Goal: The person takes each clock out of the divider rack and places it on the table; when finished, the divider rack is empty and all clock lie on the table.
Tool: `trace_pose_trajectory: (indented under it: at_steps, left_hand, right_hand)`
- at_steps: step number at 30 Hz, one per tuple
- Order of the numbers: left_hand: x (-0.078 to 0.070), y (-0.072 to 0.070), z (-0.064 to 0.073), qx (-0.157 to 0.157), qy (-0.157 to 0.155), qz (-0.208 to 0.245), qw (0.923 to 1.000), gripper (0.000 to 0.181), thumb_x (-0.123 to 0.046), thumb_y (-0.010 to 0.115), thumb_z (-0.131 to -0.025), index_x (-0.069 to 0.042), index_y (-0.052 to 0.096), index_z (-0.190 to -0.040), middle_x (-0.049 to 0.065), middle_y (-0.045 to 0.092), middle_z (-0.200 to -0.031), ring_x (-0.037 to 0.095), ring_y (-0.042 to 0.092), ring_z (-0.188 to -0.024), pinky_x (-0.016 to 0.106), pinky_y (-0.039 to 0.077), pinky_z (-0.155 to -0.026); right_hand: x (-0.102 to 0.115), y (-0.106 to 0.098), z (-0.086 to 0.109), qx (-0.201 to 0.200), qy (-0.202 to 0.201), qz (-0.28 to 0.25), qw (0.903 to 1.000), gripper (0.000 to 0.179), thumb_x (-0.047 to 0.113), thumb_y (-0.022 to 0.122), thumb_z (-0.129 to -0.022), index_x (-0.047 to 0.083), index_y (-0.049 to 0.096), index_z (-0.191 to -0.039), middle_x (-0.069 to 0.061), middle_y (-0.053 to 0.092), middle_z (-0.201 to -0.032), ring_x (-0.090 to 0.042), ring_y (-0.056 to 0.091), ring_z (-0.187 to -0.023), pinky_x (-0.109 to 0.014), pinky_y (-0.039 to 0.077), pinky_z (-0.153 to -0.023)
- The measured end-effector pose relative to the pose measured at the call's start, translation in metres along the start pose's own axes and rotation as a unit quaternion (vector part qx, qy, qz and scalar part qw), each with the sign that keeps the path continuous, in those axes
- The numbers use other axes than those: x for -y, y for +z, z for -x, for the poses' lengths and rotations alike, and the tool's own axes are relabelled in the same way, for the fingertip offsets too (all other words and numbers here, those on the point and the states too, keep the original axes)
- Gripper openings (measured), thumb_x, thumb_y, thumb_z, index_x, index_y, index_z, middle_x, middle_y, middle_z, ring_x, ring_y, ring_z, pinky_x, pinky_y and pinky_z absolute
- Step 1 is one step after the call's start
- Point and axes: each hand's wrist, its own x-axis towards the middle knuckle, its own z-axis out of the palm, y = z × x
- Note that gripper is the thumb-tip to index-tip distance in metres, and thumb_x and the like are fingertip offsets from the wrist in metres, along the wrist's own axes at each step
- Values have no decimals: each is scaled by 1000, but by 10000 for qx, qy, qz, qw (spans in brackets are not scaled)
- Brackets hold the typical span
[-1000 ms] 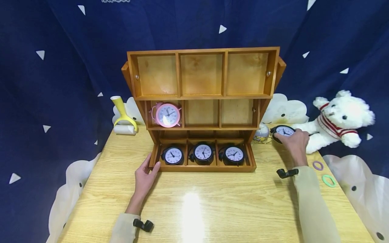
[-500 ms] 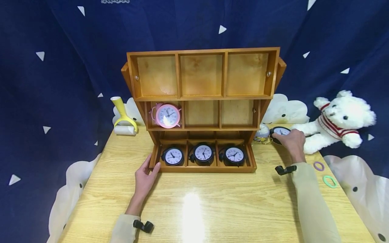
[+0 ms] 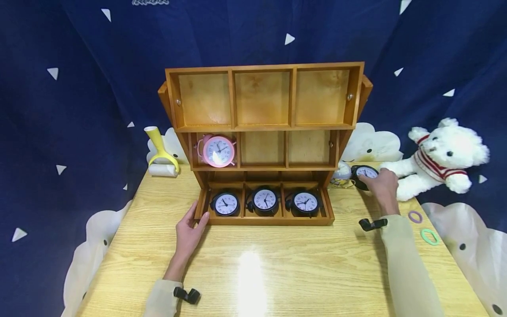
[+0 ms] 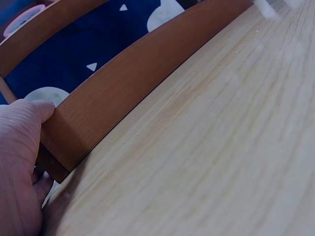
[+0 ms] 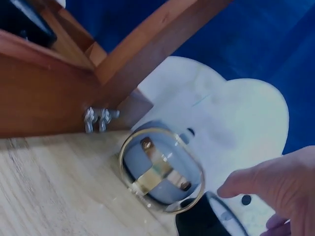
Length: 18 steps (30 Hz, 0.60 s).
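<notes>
On the right of the table, my right hand (image 3: 384, 185) holds a black alarm clock (image 3: 362, 184) with a white dial, the thumb at its rim; the other fingers are mostly hidden. In the right wrist view this clock (image 5: 197, 220) sits right beside a grey clock (image 5: 162, 169) with a gold ring handle. My left hand (image 3: 189, 231) grips the front left corner of a three-tier wooden shelf (image 3: 269, 221), thumb on the front board (image 4: 98, 103). Three black alarm clocks (image 3: 264, 199) lie in the shelf's bottom compartments. A pink alarm clock (image 3: 218, 150) is in the middle tier's left compartment.
A white teddy bear (image 3: 431, 160) in a striped sweater sits just right of my right hand. Purple (image 3: 415, 216) and green rings (image 3: 429, 237) lie near the table's right edge. At the back left is a yellow-handled roller (image 3: 160, 152). Dark blue curtain (image 3: 253, 31) hangs behind.
My right hand has shifted slightly left with the black alarm clock, closer to the grey one. The left hand stays at the shelf corner.
</notes>
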Motion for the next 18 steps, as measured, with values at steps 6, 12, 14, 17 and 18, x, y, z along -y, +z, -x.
trace_pose_trajectory:
  at_steps: [6, 12, 14, 17, 18]
  left_hand:
    - [1, 0, 0, -40, 0, 30, 10000, 61, -3, 74, -97, 13, 47, -148, 30, 48, -152, 41, 54, -135, 39, 46, -109]
    - [2, 0, -1, -29, 24, -29, 10000, 61, -4, 74, -97, 12, 47, -149, 29, 48, -151, 41, 54, -134, 34, 47, -108]
    - [3, 0, -1, -20, 17, -9, 10000, 61, -4, 74, -97, 12, 47, -149, 29, 49, -151, 42, 55, -134, 32, 48, -107]
    - [4, 0, 0, -21, -22, 43, 10000, 61, -4, 74, -97, 12, 47, -149, 29, 49, -151, 42, 55, -134, 32, 48, -107]
    - [4, 0, 0, -19, -28, 66, 10000, 61, -4, 74, -97, 12, 47, -149, 29, 49, -151, 42, 54, -134, 32, 47, -107]
  right_hand:
    - [10, -12, 16, -460, -220, -545, 9972, 85, 42, 77, -92, -15, 46, -147, -41, 53, -140, -61, 45, -130, -66, 37, -113]
    - [19, -22, 37, -486, -344, -778, 9952, 88, 46, 75, -93, -8, 41, -155, -37, 50, -147, -57, 45, -135, -64, 38, -115]
    - [21, -24, 45, -465, -387, -853, 9945, 88, 47, 75, -94, -5, 41, -156, -35, 50, -150, -54, 46, -138, -62, 38, -116]
    - [23, -24, 55, -545, -555, -920, 9927, 83, 44, 76, -93, -2, 45, -154, -33, 52, -148, -51, 49, -137, -62, 40, -115]
    - [23, -24, 59, -555, -591, -954, 9921, 82, 44, 75, -94, -2, 45, -154, -32, 53, -148, -50, 50, -137, -62, 40, -115]
